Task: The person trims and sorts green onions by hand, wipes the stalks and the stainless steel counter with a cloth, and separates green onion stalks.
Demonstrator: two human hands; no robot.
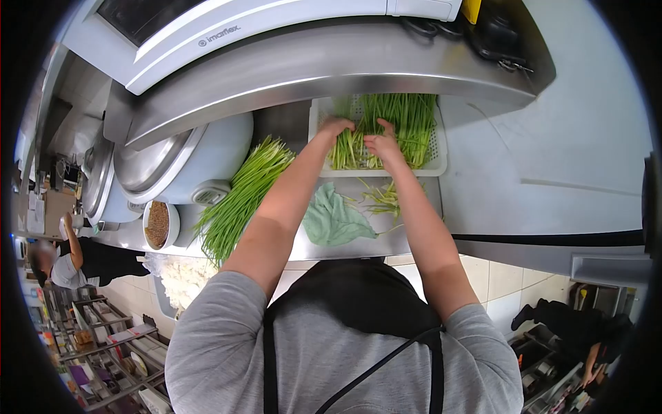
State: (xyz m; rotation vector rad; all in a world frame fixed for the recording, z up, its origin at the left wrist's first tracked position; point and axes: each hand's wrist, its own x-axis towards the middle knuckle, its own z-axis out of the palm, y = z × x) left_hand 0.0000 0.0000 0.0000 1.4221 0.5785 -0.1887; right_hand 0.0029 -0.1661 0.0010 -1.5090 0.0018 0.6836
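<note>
A white perforated basket (441,157) under the steel shelf holds green chives (407,127) laid lengthwise, their pale ends towards me. My left hand (336,127) is in the basket's left part, fingers curled over a bunch of chives. Just right of it, my right hand (383,143) is against the chives with thumb and fingers apart. A larger loose pile of chives (252,190) lies on the counter left of my left forearm. Below the basket are a crumpled green cloth (336,215) and some loose chive scraps (383,198).
A steel shelf (331,65) overhangs the basket's far end, carrying a white appliance (276,21). Large lidded cookers (186,155) and a white bowl of brown bits (158,224) stand left. One person (89,262) is at far left, another (572,328) at lower right.
</note>
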